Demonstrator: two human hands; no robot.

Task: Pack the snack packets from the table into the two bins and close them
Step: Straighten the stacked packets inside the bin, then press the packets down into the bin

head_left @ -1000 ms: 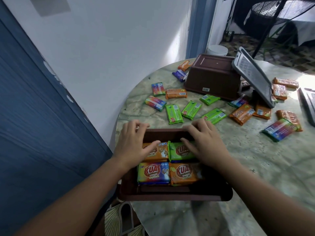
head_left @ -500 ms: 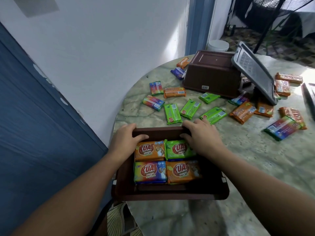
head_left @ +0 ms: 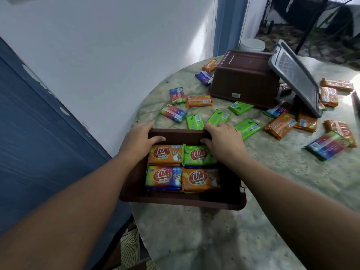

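Observation:
A brown bin (head_left: 181, 202) stands open at the table's near edge with several snack packets (head_left: 183, 166) packed flat inside. My left hand (head_left: 139, 138) grips the bin's far rim at its left corner, thumb inside. My right hand (head_left: 222, 139) grips the same rim at the right corner, thumb inside over a green packet. A second brown bin (head_left: 245, 78) lies upside down at the back, with a grey lid (head_left: 296, 76) leaning against it. Loose green packets (head_left: 194, 121), orange packets (head_left: 280, 125) and rainbow packets (head_left: 327, 145) lie scattered on the table.
The round marble table (head_left: 214, 230) stands against a white wall, with a blue door at the left. Another dark lid edge (head_left: 356, 100) shows at the far right. A white bucket (head_left: 252, 44) sits on the floor beyond the table.
Both hands have left the packets inside the bin and taken hold of its far rim. The bin has shifted slightly toward me.

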